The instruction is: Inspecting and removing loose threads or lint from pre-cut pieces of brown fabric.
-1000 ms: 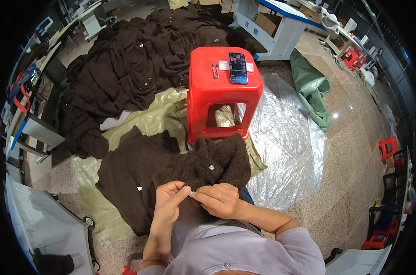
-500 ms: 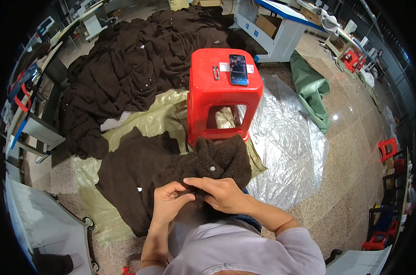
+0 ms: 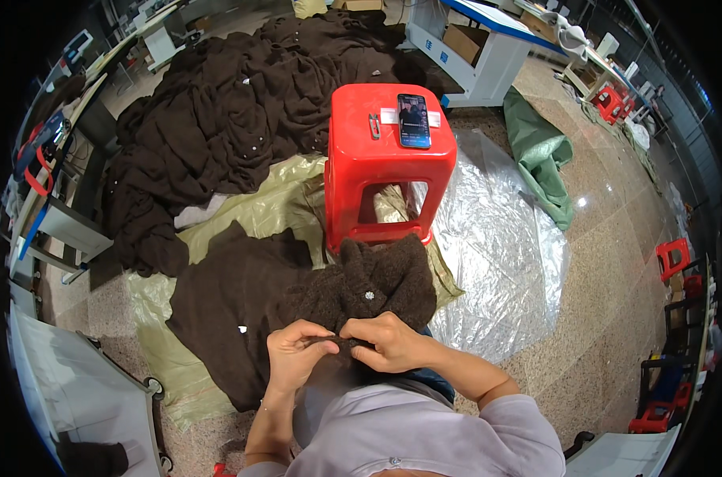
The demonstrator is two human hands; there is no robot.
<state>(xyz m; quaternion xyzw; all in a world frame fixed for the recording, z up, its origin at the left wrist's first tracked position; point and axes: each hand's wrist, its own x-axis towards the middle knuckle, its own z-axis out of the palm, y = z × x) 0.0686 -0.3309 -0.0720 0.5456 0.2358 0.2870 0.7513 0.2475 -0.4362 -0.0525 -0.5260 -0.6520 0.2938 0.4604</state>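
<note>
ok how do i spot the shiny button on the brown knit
From the big red stool, look down the picture to the bunched brown knit. The button sits just above the right hand: round, silvery, sparkling, unlike the plain white speck farther left.

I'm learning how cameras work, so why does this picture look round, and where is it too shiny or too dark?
In the head view, the fisheye lens bends edges near the rim, and the corners are black; in the head view, glare streaks the clear plastic sheet and bright spots shine on the floor; in the head view, the brown cloth is dark.
</note>
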